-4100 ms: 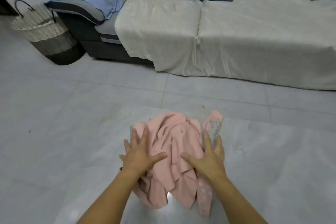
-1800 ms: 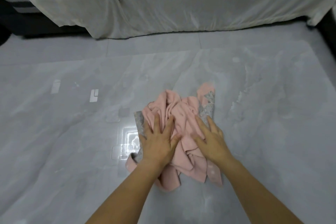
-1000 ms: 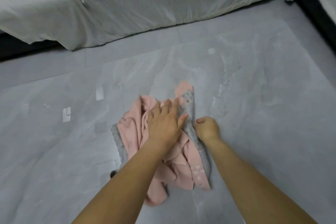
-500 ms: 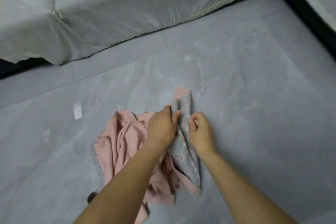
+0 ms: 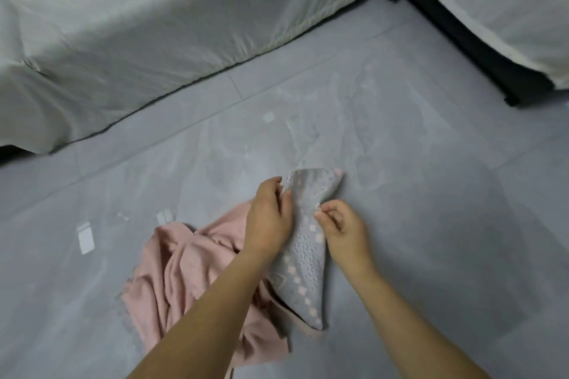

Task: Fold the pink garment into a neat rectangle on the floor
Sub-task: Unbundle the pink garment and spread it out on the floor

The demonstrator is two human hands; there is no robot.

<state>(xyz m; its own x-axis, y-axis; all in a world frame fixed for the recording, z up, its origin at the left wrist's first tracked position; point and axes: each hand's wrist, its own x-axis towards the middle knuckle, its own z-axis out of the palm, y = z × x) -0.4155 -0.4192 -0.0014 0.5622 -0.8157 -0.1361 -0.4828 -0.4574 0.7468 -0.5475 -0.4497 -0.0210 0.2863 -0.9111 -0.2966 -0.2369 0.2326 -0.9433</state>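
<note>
Shifted from flat pressing, left hand [image 5: 269,218] and right hand [image 5: 341,229] each pinch the grey patterned edge [image 5: 311,191] of the crumpled pink fabric garment [image 5: 184,274], heaped at seven o'clock on grey tiled floor [image 5: 431,194]. Probably unbunching; next, spread it flat.

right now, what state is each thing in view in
pink garment, crumpled on the floor, not yet folded
grey patterned section, part of the garment, held between both hands
left hand, pinches the section's far edge
right hand, pinches the section's right edge
sofa cover, wrinkled, draped down to the floor
</note>
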